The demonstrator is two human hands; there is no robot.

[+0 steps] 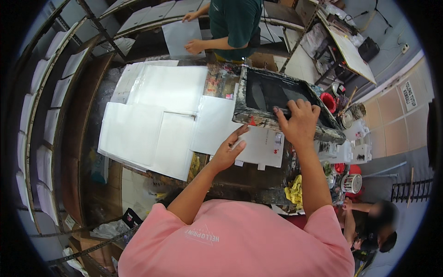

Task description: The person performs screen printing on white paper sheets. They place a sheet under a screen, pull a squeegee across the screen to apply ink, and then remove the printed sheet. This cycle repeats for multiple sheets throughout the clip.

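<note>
A screen-printing frame (243,114) with a dark mesh and a paint-stained wooden border sits at the right of the worktable. My right hand (301,121) is closed over its near rim, fingers bent down inside; a dark shape under them is too unclear to name. My left hand (227,151) is beside the frame's near left corner, fingers stretched out above a white sheet (212,124). Whether the fingertips touch the frame cannot be made out. Part of a white cut-out sheet (265,150) with small tabs shows below the frame, the remainder hidden under it.
Large white sheets (134,131) cover the table's left. Paint tins (351,183), a red pot (328,102) and a yellow rag (294,191) crowd the right side. A co-worker (235,27) handles a sheet across the table; another person (376,226) is at lower right. Racks (85,138) stand left.
</note>
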